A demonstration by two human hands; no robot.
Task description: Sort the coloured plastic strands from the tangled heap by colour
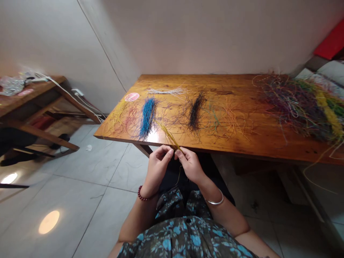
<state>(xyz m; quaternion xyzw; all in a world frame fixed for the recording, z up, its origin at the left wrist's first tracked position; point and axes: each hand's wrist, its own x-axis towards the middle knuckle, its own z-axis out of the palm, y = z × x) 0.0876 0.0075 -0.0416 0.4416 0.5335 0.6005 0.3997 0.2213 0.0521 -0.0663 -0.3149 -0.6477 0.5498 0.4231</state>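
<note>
A thin bundle of yellow threads (169, 134) slants over the table's front edge, its far end resting close to the blue threads. My right hand (190, 164) is closed around the near end of this bundle, thumb on top. Beside it, my left hand (158, 165) pinches at the same end with thumb and forefinger; the exact strand between those fingertips is too small to see. One loose yellow strand (179, 175) dangles below the hands. Beyond them lie a thick bunch of blue threads (147, 117) and a black bunch (196, 111).
Across the wooden table (172, 107) are white threads (168, 91), scattered yellow threads (117, 116), orange threads (235, 120) and a round pink sticker (132, 97). A large multicoloured tangle (298, 104) covers the right end. Another table (34, 95) with cables stands left.
</note>
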